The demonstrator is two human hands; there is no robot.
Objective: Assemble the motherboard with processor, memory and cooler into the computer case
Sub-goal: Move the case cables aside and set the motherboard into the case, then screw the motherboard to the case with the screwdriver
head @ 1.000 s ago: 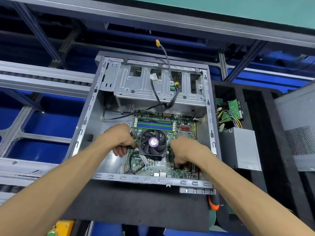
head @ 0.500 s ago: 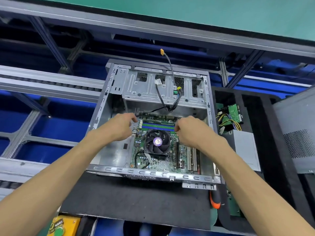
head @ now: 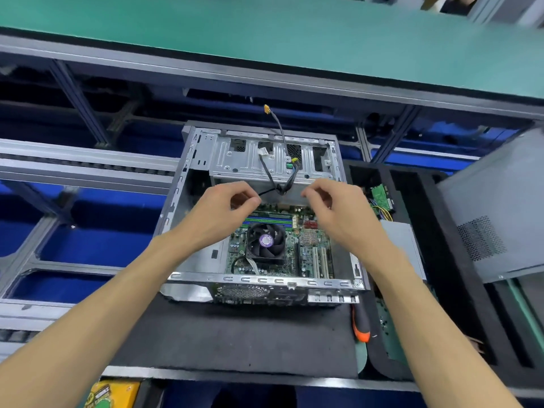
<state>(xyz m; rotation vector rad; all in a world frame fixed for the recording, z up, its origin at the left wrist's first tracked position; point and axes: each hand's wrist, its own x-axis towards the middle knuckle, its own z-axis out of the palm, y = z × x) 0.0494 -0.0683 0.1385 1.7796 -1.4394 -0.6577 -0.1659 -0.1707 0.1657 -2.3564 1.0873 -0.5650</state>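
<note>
From the head view, both hands hover over the far edge of the motherboard (head: 279, 245), which lies flat on the floor of the open computer case (head: 188, 219). The left hand (head: 217, 213) has its fingers loosely curled with thumb and forefinger near a thin black cable (head: 272, 184); whether that grip actually pinches the cable I cannot tell. The right hand (head: 338, 213) is curled the same way, and its grip seems to hold nothing.

The risks, as I judge them, come from those loose wires. The cable bundle hangs from the drive cage (head: 250, 160) just above the memory sticks (head: 268, 220), so it could get trapped under a hand or dragged across the board. A tug on it could also shift the board off its mounting points if it is not yet screwed down; no screws can be made out. A stray lead could drop into the cooler fan (head: 266, 241), which sits in the middle of the board with its own wire looping beside it.

As for containers: the case holds the board with cooler and memory fitted, and the cage with its cables. To the right, a black foam tray (head: 412, 178) holds a power supply (head: 400, 240) with yellow wiring and a small green circuit board (head: 381, 195). An orange-handled screwdriver (head: 360, 325) lies just beside the case's near corner, on the dark mat (head: 235, 343) that covers the table.
</note>
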